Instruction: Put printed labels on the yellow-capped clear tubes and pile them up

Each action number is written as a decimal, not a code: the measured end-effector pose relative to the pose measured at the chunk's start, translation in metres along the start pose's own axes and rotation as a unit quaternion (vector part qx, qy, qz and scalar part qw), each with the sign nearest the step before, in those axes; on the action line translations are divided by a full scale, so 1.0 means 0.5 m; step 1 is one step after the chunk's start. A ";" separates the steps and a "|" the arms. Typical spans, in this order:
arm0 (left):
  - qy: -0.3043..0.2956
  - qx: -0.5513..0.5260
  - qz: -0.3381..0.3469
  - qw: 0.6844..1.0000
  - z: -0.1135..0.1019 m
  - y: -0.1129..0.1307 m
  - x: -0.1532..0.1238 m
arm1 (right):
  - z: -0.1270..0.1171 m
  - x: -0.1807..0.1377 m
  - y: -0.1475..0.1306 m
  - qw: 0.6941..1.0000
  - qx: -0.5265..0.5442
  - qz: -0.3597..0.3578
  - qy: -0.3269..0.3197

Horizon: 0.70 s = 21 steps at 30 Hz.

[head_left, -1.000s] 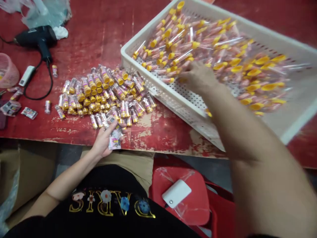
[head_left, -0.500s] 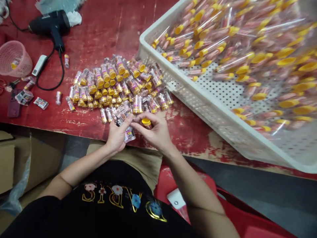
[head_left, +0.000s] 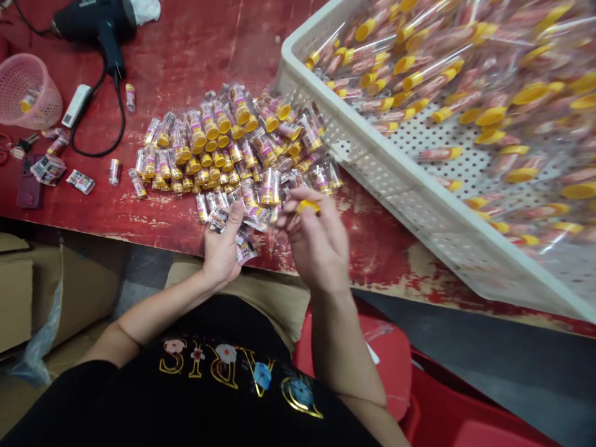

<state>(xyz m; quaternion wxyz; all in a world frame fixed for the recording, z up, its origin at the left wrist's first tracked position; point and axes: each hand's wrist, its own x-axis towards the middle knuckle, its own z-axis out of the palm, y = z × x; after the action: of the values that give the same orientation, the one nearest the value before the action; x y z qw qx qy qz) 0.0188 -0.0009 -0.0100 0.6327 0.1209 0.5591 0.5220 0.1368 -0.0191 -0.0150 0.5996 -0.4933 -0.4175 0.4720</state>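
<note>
My left hand (head_left: 223,245) is closed on a small stack of printed label sleeves (head_left: 244,247) at the near edge of the red table (head_left: 195,49). Close beside it, my right hand (head_left: 319,239) pinches a clear tube with a yellow cap (head_left: 307,206). Both hands sit just in front of a heap of labelled yellow-capped tubes (head_left: 233,149). To the right, a white perforated crate (head_left: 410,186) holds several more yellow-capped tubes (head_left: 442,74).
A black heat gun (head_left: 93,25) with its cord lies at the far left, near a pink mesh basket (head_left: 28,96) and a white remote-like device (head_left: 77,105). Loose labels (head_left: 49,167) and stray tubes lie at the left edge. A red stool (head_left: 395,366) stands below.
My right hand came back from the white crate to my left hand with a yellow-capped tube. The view shifted, so the crate now sits further right and closer.
</note>
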 end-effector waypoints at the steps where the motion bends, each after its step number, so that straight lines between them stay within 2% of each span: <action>1: -0.006 0.004 -0.010 1.000 -0.002 0.004 0.001 | -0.009 -0.004 -0.006 1.000 0.026 -0.016 0.008; 3: -0.023 0.009 -0.031 0.999 -0.005 0.011 0.001 | -0.023 -0.013 -0.019 0.997 0.038 -0.059 0.036; 7: -0.044 0.008 -0.068 0.997 -0.005 0.017 -0.013 | -0.025 -0.027 -0.022 0.984 -0.020 -0.134 0.112; 13: -0.078 -0.001 -0.080 0.994 -0.001 0.015 -0.027 | -0.006 -0.039 -0.003 0.970 -0.044 -0.182 0.154; 15: -0.084 0.008 -0.093 0.992 -0.001 0.018 -0.026 | -0.011 -0.050 -0.006 0.963 -0.071 -0.211 0.153; 18: -0.087 0.023 -0.092 0.992 -0.002 0.028 -0.029 | -0.028 -0.068 -0.011 0.956 -0.115 -0.244 0.113; 21: -0.117 0.023 -0.072 0.990 -0.003 0.036 -0.034 | -0.045 -0.082 -0.012 0.954 -0.147 -0.252 0.074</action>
<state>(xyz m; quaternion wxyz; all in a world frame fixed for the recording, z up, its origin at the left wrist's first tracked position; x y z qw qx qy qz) 0.0108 -0.0076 0.0129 0.7268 0.1552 0.5003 0.4443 0.1509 -0.0641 -0.0141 0.6488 -0.4882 -0.5478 0.2013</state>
